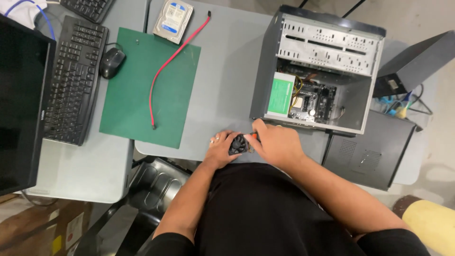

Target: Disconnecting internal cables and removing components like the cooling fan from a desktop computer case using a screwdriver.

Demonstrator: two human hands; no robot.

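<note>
My left hand [219, 148] and my right hand [275, 143] meet at the near edge of the grey table [227, 85]. Between them sits a small black cooling fan [238, 143]; my left hand cups it from the left. My right hand covers its right side, and a bit of orange, maybe a tool handle [254, 136], shows by the fingers. Just beyond stands an open computer case [318, 71] lying on its side, with the motherboard [313, 100] and a green-labelled power supply [279, 95] exposed.
A green mat [137, 95] carries a red data cable [170, 61]; a hard drive [173, 20] lies at its far edge. A keyboard [73, 80], mouse [112, 61] and monitor [21, 104] stand left. A case side panel [369, 151] and a black chair [151, 185] are near me.
</note>
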